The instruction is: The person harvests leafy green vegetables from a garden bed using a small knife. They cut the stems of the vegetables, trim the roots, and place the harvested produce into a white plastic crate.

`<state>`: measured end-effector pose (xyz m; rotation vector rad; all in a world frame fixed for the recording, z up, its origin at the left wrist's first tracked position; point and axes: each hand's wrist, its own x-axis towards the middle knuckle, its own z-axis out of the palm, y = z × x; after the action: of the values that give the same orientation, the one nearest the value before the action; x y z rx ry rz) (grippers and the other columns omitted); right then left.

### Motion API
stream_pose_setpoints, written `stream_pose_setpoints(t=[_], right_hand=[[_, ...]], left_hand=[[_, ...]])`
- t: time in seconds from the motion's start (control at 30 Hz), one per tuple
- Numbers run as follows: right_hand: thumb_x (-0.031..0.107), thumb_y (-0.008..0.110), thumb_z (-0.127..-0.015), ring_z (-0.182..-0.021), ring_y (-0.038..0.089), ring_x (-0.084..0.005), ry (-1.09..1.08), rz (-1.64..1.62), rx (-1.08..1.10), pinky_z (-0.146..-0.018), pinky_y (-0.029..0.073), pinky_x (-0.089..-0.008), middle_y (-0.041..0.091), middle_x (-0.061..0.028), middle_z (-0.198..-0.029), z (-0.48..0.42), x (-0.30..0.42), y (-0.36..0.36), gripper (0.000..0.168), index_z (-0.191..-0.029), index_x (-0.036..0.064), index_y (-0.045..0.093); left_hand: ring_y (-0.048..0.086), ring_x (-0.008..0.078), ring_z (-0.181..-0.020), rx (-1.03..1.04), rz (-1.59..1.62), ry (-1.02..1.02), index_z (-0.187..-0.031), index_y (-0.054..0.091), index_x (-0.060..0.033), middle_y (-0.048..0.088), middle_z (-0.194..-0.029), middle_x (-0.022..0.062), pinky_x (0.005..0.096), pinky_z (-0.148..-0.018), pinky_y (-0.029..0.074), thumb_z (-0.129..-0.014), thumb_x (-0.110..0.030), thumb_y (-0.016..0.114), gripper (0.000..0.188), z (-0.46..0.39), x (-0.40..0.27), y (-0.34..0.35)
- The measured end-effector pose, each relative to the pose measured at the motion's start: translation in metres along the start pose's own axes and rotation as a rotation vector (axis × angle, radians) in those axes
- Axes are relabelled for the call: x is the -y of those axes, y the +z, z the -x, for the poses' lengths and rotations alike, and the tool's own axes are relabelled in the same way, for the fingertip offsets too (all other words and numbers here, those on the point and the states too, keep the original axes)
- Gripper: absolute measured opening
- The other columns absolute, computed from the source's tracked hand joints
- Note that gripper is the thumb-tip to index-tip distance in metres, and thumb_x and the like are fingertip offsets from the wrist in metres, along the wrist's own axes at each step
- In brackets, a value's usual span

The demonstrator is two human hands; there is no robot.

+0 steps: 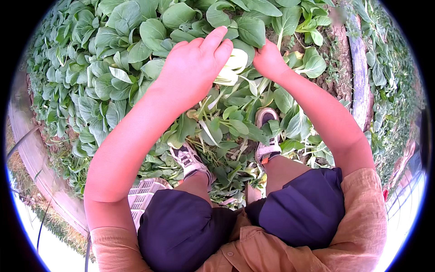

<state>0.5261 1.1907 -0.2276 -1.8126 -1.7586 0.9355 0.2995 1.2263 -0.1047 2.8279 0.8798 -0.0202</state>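
Pale white-green stalks of a bok choy head [234, 63] show between my two hands. My left hand [200, 61] reaches over its left side, back of the hand up, the fingers partly curled around it and one finger stretched towards the leaves. My right hand [268, 59] is closed at the plants just right of the head, its fingertips partly under a broad green leaf [251, 31]; what it grips is hidden. Cut leaves and stems [234, 125] lie below my hands, around my shoes.
Dense bok choy plants [108, 44] grow ahead and to the left. A pale plastic crate [148, 193] stands beside my left leg. A weathered board [361, 74] edges the bed at right, a pale curved border [44, 173] at left. My shoes [190, 159] rest among leaf scraps.
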Motion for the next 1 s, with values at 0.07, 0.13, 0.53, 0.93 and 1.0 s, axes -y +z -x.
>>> stream_pose_setpoints(t=[0.07,0.13,0.53,0.93,1.0], right_hand=[[0.016,0.056,-0.089,-0.092,0.063,-0.0423,0.266,-0.186,-0.011,-0.082,0.05,-0.046,0.064,-0.0229,-0.103,0.011,0.001,-0.001,0.029,-0.115,0.002,0.055],[0.016,0.056,-0.09,-0.092,0.062,-0.0419,0.375,-0.245,0.024,-0.081,0.05,-0.0459,0.063,-0.0229,-0.103,0.036,-0.003,-0.005,0.028,-0.113,0.002,0.055],[0.015,0.051,-0.094,-0.077,0.064,-0.0349,0.0,-0.034,0.054,-0.072,0.052,-0.0432,0.064,-0.0186,-0.089,0.024,0.022,-0.004,0.027,-0.117,0.001,0.053],[0.005,0.054,-0.084,-0.088,0.061,-0.0459,0.046,-0.249,0.081,-0.077,0.051,-0.0478,0.064,-0.0223,-0.101,0.01,0.028,0.007,0.027,-0.11,0.002,0.059],[0.009,0.057,-0.083,-0.086,0.062,-0.0441,0.06,-0.038,0.106,-0.076,0.052,-0.0469,0.064,-0.0216,-0.1,0.005,0.05,0.01,0.023,-0.106,0.003,0.06]], left_hand=[[0.064,0.0268,-0.092,0.042,-0.09,-0.096,-0.129,0.049,-0.0069,0.044,-0.142,0.017,0.0386,-0.078,0.052,-0.059,-0.001,0.074,0.074,0.002,0.011,0.016],[0.064,0.0267,-0.091,0.089,-0.131,-0.156,-0.13,0.049,-0.0062,0.042,-0.144,0.0192,0.0389,-0.077,0.052,-0.06,0.002,0.071,0.074,0.009,0.018,0.028],[0.063,0.0236,-0.09,0.193,-0.184,-0.216,-0.127,0.053,-0.0068,0.042,-0.145,0.014,0.0368,-0.078,0.051,-0.063,0.001,0.066,0.065,0.054,0.034,0.064],[0.062,0.0249,-0.091,0.244,-0.101,-0.202,-0.129,0.052,-0.0062,0.04,-0.148,0.0124,0.0381,-0.08,0.05,-0.062,0.001,0.067,0.069,0.058,0.032,0.059],[0.063,0.0252,-0.093,0.214,-0.063,-0.195,-0.13,0.052,-0.0059,0.041,-0.147,0.0126,0.0385,-0.08,0.05,-0.062,-0.002,0.07,0.071,0.063,0.028,0.051]])
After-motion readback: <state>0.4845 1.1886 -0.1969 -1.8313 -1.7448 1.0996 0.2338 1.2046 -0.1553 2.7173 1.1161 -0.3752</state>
